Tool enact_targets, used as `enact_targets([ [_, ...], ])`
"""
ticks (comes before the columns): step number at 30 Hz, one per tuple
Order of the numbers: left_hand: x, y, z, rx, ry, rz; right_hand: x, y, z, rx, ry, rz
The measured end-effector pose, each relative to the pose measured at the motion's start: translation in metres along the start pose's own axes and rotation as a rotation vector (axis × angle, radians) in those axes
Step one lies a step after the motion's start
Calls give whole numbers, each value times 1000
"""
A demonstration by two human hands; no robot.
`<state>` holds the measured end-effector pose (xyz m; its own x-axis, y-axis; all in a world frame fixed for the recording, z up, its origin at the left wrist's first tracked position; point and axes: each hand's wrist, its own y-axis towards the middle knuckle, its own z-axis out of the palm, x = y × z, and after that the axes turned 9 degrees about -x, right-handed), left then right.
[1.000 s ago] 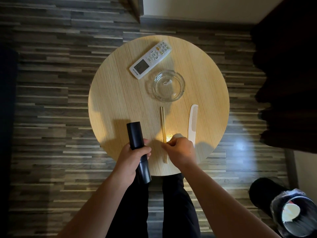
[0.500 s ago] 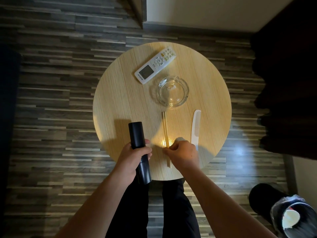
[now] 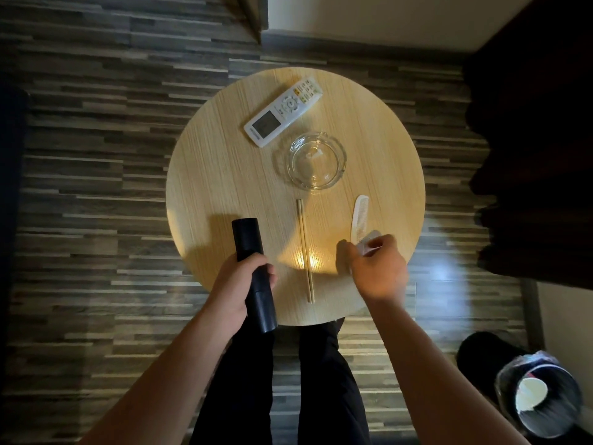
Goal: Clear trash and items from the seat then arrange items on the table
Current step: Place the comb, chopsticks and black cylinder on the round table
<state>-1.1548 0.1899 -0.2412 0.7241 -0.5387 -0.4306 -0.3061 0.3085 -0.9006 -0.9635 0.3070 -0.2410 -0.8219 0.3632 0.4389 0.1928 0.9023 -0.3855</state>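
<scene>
I am looking down at a round wooden table (image 3: 218, 175). My left hand (image 3: 239, 285) is wrapping closed around a black cylinder (image 3: 253, 274), its far end lying over the near table edge. My right hand (image 3: 378, 273) is pinching something small and pale, too blurred to identify, over the white comb's (image 3: 359, 216) near end. Chopsticks (image 3: 305, 248) are lying between my hands. A white remote (image 3: 284, 110) and a glass ashtray (image 3: 316, 160) are sitting farther back.
</scene>
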Motion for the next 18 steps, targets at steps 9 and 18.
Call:
enact_targets([
  [9,-3,-5,9,-12,-47,17,-15,14,-2,18,-136,-110],
  [18,3,-8,12,-62,18,-10,-25,5,5,23,-82,-68],
])
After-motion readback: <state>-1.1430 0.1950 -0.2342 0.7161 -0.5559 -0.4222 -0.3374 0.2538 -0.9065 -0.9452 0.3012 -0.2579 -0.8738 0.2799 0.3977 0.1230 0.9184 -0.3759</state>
